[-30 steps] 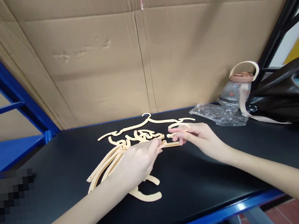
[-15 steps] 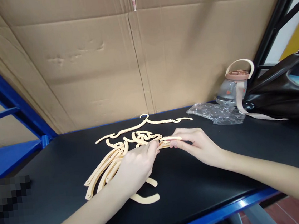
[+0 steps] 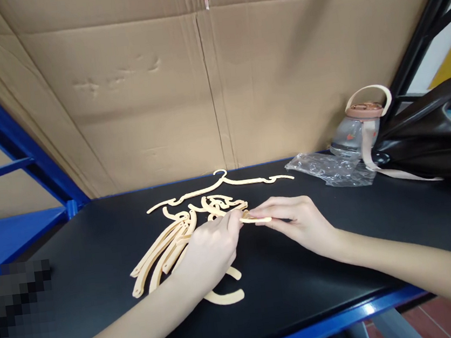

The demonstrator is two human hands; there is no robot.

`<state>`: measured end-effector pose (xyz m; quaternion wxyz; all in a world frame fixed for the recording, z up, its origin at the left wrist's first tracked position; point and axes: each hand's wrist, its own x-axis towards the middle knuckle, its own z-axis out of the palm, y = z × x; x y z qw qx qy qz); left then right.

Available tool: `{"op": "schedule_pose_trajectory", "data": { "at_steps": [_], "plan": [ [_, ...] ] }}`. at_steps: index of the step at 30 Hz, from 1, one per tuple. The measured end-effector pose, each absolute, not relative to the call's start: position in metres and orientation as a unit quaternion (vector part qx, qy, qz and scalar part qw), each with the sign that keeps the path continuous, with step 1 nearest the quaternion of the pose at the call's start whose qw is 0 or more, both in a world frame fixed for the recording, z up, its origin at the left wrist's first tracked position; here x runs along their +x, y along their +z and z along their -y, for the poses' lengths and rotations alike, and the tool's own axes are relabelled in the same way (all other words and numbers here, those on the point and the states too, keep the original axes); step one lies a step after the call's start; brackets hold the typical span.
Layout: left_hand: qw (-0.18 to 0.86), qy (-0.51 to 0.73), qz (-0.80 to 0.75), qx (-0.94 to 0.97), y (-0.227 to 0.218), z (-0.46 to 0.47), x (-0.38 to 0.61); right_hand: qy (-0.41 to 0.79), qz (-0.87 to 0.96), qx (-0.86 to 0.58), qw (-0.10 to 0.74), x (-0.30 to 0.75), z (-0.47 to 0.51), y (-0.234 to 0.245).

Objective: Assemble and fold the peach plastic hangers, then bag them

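My left hand point(image 3: 215, 240) is closed, its thumb and fingertips pinching one end of a cream plastic hanger piece point(image 3: 256, 220). On the other end of the same piece, the thumb and fingers of my right hand point(image 3: 302, 220) are pressed together. Part of the piece is hidden by my fingers. Loose cream hanger arms point(image 3: 159, 247) lie in a bundle to the left, some of them under my left hand. Just beyond my hands is a small heap of curved hanger parts point(image 3: 217, 202). Farther back a spread-out hanger point(image 3: 243, 181) with a hook lies flat.
Crumpled clear plastic wrap point(image 3: 327, 168) lies at the back right, beside a bottle point(image 3: 355, 127) with a handle and strap. A black bag point(image 3: 428, 129) stands at the far right. Cardboard point(image 3: 139, 92) backs the black shelf point(image 3: 303, 279), which has blue metal edges.
The piece between my hands has been turned, and its free end now points right at a lower level. My right fingers have shifted on it. The view has moved slightly.
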<state>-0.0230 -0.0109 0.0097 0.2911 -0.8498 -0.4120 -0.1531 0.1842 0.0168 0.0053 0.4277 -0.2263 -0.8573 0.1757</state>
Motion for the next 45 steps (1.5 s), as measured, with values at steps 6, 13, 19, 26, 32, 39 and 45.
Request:
{"op": "schedule_pose_trajectory", "data": {
  "at_steps": [6, 13, 19, 26, 32, 39, 45],
  "plan": [
    [0.277, -0.180, 0.434, -0.838, 0.013, 0.011, -0.022, 0.178, 0.842, -0.238, 0.450, 0.185, -0.015, 0.007],
    [0.259, -0.175, 0.448, -0.837, 0.012, 0.009, -0.023, 0.213, 0.810, -0.264, 0.479, 0.185, -0.018, 0.013],
    [0.248, -0.177, 0.431, -0.850, 0.009, 0.010, -0.024, 0.220, 0.813, -0.255, 0.475, 0.184, -0.018, 0.011],
    [0.258, -0.195, 0.410, -0.853, 0.008, 0.009, -0.023, 0.225, 0.824, -0.240, 0.462, 0.185, -0.013, 0.011],
    [0.261, -0.192, 0.409, -0.853, 0.008, 0.010, -0.022, 0.209, 0.838, -0.236, 0.445, 0.187, -0.015, 0.012],
    [0.231, -0.173, 0.415, -0.863, 0.009, 0.010, -0.023, 0.109, 0.879, -0.191, 0.424, 0.191, -0.019, 0.005],
    [0.208, -0.151, 0.437, -0.862, 0.009, 0.011, -0.022, 0.128, 0.883, -0.197, 0.406, 0.190, -0.019, 0.005]
  ]
}}
